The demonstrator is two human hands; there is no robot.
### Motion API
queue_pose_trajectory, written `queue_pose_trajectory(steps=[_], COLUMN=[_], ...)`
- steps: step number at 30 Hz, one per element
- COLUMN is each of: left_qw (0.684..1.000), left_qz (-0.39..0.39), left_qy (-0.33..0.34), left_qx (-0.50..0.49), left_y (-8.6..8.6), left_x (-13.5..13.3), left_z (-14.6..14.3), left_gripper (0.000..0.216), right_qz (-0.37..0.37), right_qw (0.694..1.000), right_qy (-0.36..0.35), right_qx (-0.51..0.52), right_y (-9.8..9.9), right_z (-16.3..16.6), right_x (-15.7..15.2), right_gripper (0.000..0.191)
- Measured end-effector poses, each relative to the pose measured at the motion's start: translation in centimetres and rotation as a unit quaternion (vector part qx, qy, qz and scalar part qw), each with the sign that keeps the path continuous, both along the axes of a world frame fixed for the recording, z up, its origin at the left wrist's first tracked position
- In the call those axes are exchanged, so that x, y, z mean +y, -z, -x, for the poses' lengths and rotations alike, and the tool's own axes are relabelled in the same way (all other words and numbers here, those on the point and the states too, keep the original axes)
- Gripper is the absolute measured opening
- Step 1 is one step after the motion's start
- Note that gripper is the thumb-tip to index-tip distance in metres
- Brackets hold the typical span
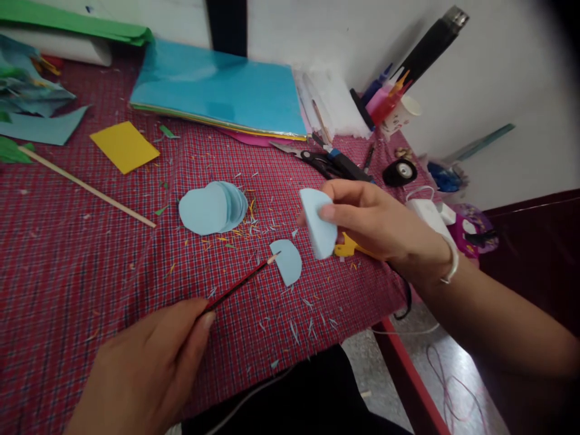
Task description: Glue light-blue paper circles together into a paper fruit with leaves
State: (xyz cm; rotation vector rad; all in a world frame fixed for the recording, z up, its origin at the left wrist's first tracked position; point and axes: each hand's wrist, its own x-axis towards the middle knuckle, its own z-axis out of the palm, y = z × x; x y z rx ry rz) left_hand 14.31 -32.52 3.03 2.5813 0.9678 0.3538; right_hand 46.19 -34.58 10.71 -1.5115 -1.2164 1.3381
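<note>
My left hand (154,356) is closed round the end of a red-and-black pencil (242,283). The pencil's sharpened tip lies over a pale blue half-round paper piece (289,263) on the cloth. Above and to the right, my right hand (371,223) pinches a folded, pale blue half-round paper (318,223) between thumb and fingers, held off the table. Left of it rests a fanned stack of pale blue rounded paper cut-outs (203,208). A yellow tool (347,246), partly hidden, lies beneath my right hand.
Scissors (312,158) and blue-handled pliers (347,164) lie behind my right hand. Blue paper sheets (217,90) sit at the back. A wooden stick (90,188) and yellow paper (124,147) are left. Black tape (399,173) stands right. Paper scraps litter the checked cloth (149,266).
</note>
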Motion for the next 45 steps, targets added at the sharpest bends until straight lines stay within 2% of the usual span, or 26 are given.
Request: queue_pose_trajectory(steps=[6,8,12,15,18,22,28,45], left_qw=[1.000,0.999,0.996,0.994,0.998,0.997,0.997,0.999], left_qz=[-0.009,-0.030,-0.080,-0.081,-0.056,0.001,-0.002,-0.010], left_qy=[-0.017,-0.010,0.038,0.062,0.008,-0.048,-0.046,-0.014], left_qx=[-0.001,0.008,0.023,0.028,0.038,0.061,0.061,0.027], left_y=[-0.3,-0.1,0.5,1.0,1.1,1.0,0.8,1.1], left_x=[0.4,0.5,0.4,0.3,0.2,0.0,-0.1,-0.3], left_z=[-0.3,-0.5,-0.4,-0.2,-0.1,0.0,0.0,0.3], left_gripper=[0.029,0.028,0.024,0.022,0.024,0.030,0.031,0.023], right_qz=[-0.001,-0.015,-0.080,-0.135,-0.153,-0.168,-0.196,-0.146], right_qw=[0.999,0.999,0.988,0.968,0.950,0.934,0.927,0.932], right_qy=[0.046,0.050,0.073,0.061,0.020,0.025,0.021,-0.012], right_qx=[0.006,-0.005,-0.114,-0.204,-0.272,-0.315,-0.319,-0.331], right_y=[2.0,2.6,3.3,3.7,4.1,4.6,4.8,5.1], right_z=[0.8,1.4,2.4,2.8,3.1,3.5,3.5,3.5], right_x=[-2.4,-2.7,-3.1,-3.3,-3.4,-3.4,-3.7,-3.3], right_gripper=[0.018,0.022,0.020,0.017,0.017,0.008,0.005,0.007])
